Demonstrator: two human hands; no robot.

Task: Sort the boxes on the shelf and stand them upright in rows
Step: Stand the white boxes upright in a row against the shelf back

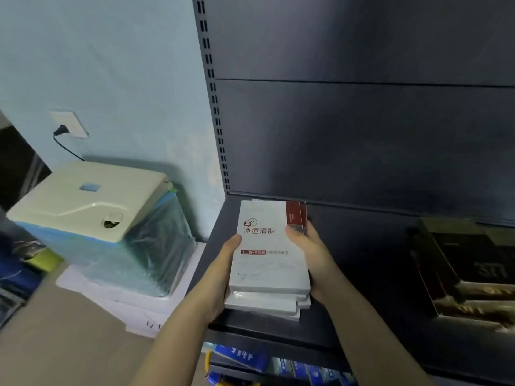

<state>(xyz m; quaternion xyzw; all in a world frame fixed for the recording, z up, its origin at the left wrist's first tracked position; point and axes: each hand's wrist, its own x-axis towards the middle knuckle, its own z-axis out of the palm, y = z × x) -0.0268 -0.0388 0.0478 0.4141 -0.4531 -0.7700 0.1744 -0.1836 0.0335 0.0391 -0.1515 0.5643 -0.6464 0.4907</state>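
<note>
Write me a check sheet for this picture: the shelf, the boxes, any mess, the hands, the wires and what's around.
Surface: dark shelf with a dark back panel.
Job's things: white boxes stacked flat at the shelf's left end, not upright yet; dark boxes lying flat further right.
Clutter: nothing seen.
Grips: left hand holds the stack's left side, thumb on top; right hand holds its right side.
Cables: black cable plugged into a wall socket.
Surroundings: bin with a cream lid and plastic liner beside the shelf; blue packets on the shelf below.
</note>
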